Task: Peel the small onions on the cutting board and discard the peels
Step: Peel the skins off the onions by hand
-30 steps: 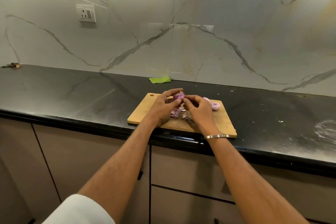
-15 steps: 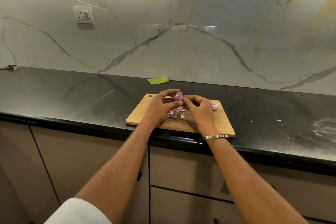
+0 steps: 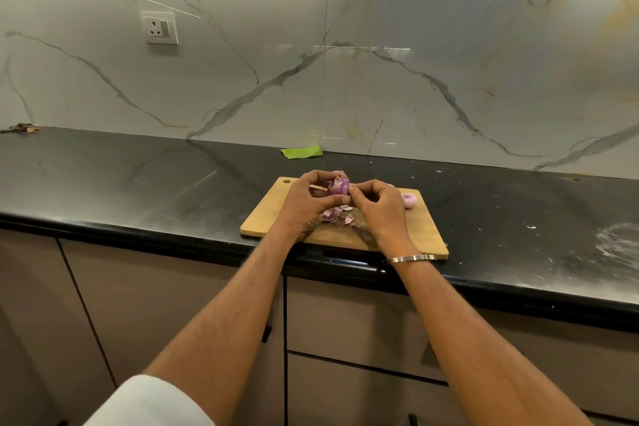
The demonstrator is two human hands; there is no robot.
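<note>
both arms reach forward over the board [image 3: 269,214]; left hand [image 3: 306,202] grips the onion [image 3: 337,186], right hand [image 3: 378,206] pinches its skin, peels [image 3: 332,214] beneath.

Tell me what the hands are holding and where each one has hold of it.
A small purple onion. The left hand grips its left side and underside, thumb beneath; the right hand pinches its right side, seemingly at the skin.

Both hands meet above a wooden cutting board [image 3: 283,214] on a black countertop [image 3: 138,183]. The left hand [image 3: 304,204] grips a small purple onion [image 3: 337,186]; the right hand [image 3: 378,207] pinches its skin. Peels [image 3: 333,214] lie beneath, and 1 peeled onion [image 3: 409,200] sits right.
</note>
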